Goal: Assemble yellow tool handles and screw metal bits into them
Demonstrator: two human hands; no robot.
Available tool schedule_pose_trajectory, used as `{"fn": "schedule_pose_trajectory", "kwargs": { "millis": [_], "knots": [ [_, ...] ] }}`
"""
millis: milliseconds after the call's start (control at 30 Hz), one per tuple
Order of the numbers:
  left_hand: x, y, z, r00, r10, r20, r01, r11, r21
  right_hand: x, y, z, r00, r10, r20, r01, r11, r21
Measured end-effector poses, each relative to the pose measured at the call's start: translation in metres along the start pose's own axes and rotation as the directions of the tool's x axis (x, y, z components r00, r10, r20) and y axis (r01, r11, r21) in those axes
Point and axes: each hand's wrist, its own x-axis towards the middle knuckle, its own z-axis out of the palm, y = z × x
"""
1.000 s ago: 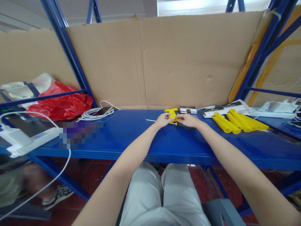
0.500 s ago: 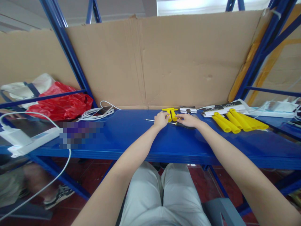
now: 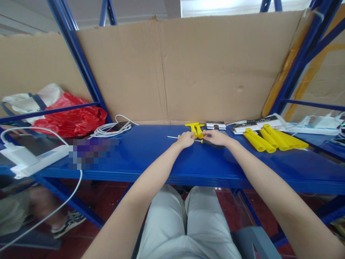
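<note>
Two yellow T-shaped plastic pieces, a left one [image 3: 192, 126] and a right one [image 3: 199, 131], stand side by side near the back of the blue table. My left hand [image 3: 185, 140] has its fingers closed at the lower end of the left piece; its fingertips are partly hidden. Close on the other side, my right hand [image 3: 216, 137] pinches the lower edge of the right piece. A screwdriver with a black handle [image 3: 212, 144] lies under my right hand. A thin metal shaft [image 3: 171, 137] pokes out left of my left hand.
Several yellow tubes [image 3: 275, 139] lie on the right beside printed packaging [image 3: 256, 124]. A small white-and-black pack [image 3: 216, 125] sits behind my right hand. Coiled white cable [image 3: 111, 130], a power strip [image 3: 40, 162] and a red bag [image 3: 72, 115] are at left. Cardboard [image 3: 215, 68] walls the back.
My left hand has shifted slightly down and to the right along the left yellow piece, its fingers lying flatter. My right hand stays almost still.
</note>
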Motion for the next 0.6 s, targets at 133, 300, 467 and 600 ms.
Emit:
{"fn": "schedule_pose_trajectory", "kwargs": {
  "millis": [133,300,467,600],
  "knots": [
    [0.0004,-0.0019,0.0007,1.000,0.004,-0.006,-0.004,1.000,-0.014,-0.0022,-0.0040,-0.0030,1.000,0.014,0.016,-0.014,1.000,-0.003],
    [-0.0003,-0.0029,0.0007,1.000,-0.001,-0.012,0.001,1.000,-0.014,-0.0031,-0.0067,-0.0041,0.999,0.042,0.023,-0.042,0.999,-0.003],
    [-0.0005,-0.0033,-0.0008,1.000,0.010,0.009,-0.010,1.000,-0.003,-0.0027,-0.0049,-0.0030,0.999,0.035,0.017,-0.034,0.999,-0.011],
    [-0.0011,-0.0038,-0.0013,0.999,0.032,0.016,-0.032,0.999,0.001,-0.0036,-0.0055,-0.0049,0.999,0.042,0.021,-0.042,0.999,-0.020]
  ]
}}
